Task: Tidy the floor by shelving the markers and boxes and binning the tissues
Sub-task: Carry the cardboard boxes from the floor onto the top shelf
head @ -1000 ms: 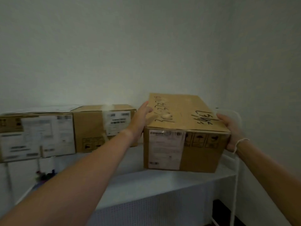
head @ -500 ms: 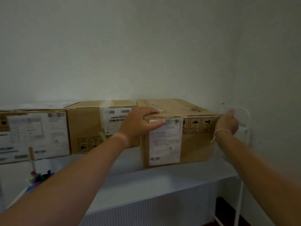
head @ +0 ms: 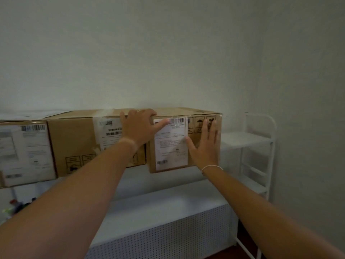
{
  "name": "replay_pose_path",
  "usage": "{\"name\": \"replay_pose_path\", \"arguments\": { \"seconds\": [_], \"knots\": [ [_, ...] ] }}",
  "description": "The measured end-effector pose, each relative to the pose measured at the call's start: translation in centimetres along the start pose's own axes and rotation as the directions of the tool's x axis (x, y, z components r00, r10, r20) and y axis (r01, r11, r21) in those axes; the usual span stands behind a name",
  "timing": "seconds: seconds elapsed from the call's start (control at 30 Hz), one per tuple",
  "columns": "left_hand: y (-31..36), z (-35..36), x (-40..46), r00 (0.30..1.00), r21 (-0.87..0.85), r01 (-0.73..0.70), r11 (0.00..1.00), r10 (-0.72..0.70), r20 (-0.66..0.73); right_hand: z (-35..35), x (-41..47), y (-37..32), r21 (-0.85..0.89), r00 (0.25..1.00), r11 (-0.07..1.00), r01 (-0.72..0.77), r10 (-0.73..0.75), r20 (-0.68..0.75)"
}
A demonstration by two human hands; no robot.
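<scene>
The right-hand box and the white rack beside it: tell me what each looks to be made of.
The right-hand box: brown corrugated cardboard by its look, matte, with a glossy clear tape strip along the top edge and a white paper label on its front. The white rack: probably painted metal, judging by its thin bent tube frame and smooth, even white coating.

Two bare forearms, sleeveless as far as the frame's lower edge; no gloves, no watch.

Left hand [head: 139, 128]: no ring discernible on the visible fingers; a pale, slightly blurred band crosses the wrist (bracelet or light patch, cannot tell which).

Right hand [head: 205, 146]: thin white cord bracelet [head: 211, 167] looped once round the wrist, fitting loosely; fingers unadorned, nails short and unpainted.
</scene>
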State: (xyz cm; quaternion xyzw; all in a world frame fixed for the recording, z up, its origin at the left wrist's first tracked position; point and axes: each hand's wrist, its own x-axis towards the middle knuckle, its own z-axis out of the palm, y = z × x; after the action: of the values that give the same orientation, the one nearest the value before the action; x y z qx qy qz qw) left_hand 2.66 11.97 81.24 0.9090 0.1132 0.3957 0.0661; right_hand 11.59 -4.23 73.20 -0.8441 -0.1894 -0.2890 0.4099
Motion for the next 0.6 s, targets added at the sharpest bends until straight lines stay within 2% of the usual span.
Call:
{"name": "replay_pose_path", "arguments": {
  "seconds": [0.1, 0.2, 0.33, 0.4, 0.47, 0.6],
  "knots": [
    [-0.2, 0.8, -0.1, 0.999, 0.052, 0.048, 0.998, -0.049, 0.024, 0.3, 1.4, 0.4, -0.006, 0.996, 1.000, 0.017, -0.016, 0.090],
    [-0.9, 1.5, -0.1, 0.999, 0.176, -0.011, 0.984, 0.003, 0.048, -0.1, 2.8, 1.1, -0.024, 0.975, 0.998, 0.051, -0.045, 0.217],
    [-1.7, 2.7, -0.3, 0.997, 0.359, -0.055, 0.932, 0.030, 0.075, -0.4, 2.8, 1.1, -0.033, 0.905, 0.999, 0.015, 0.000, 0.426],
    [-1.5, 3.1, -0.3, 0.996, 0.438, -0.053, 0.897, 0.016, 0.088, -0.3, 2.3, 1.0, -0.099, 0.877, 0.992, 0.074, -0.018, 0.481],
    [-1.3, 3.1, -0.4, 0.995, 0.511, -0.055, 0.858, 0.007, 0.095, -0.1, 1.6, 1.4, -0.161, 0.826, 0.977, 0.142, -0.027, 0.563],
    [-1.0, 3.9, -1.8, 0.997, 0.534, -0.009, 0.846, -0.037, 0.075, -0.7, -0.7, 3.2, -0.189, 0.669, 0.976, 0.108, 0.069, 0.740]
  ]
}}
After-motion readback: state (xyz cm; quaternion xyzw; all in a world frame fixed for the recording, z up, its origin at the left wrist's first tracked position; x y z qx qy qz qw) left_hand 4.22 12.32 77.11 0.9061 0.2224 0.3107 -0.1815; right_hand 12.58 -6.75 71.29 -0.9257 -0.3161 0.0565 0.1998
